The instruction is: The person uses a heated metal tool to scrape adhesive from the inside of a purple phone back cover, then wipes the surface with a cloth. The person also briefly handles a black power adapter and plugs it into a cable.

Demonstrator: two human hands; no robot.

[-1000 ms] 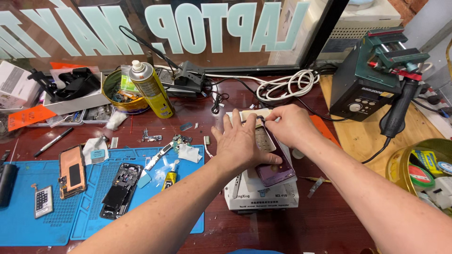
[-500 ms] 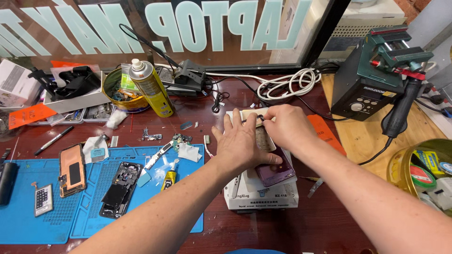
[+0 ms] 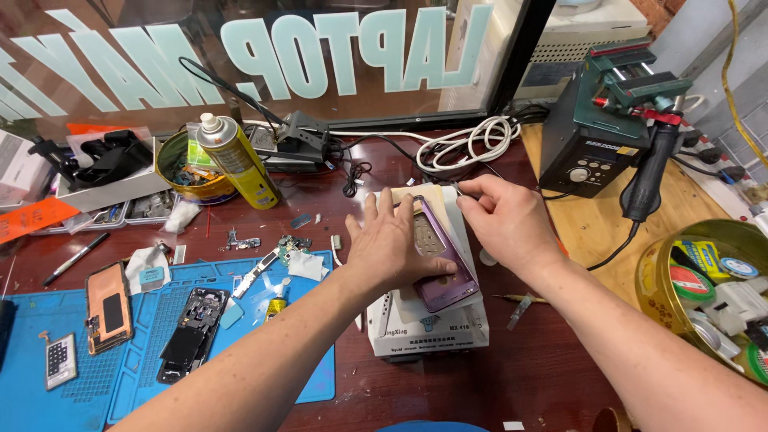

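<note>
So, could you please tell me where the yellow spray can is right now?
In the head view the yellow spray can stands upright at the back left of the bench, just right of the round yellow tin and left of the person's left hand.

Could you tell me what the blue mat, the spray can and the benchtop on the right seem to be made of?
Blue mat: probably silicone or rubber, matte, with moulded compartments. Spray can: apparently metal, glossy yellow printed coat, white plastic nozzle. Benchtop on the right: looks like pale wood, with visible grain and no shine.
</note>
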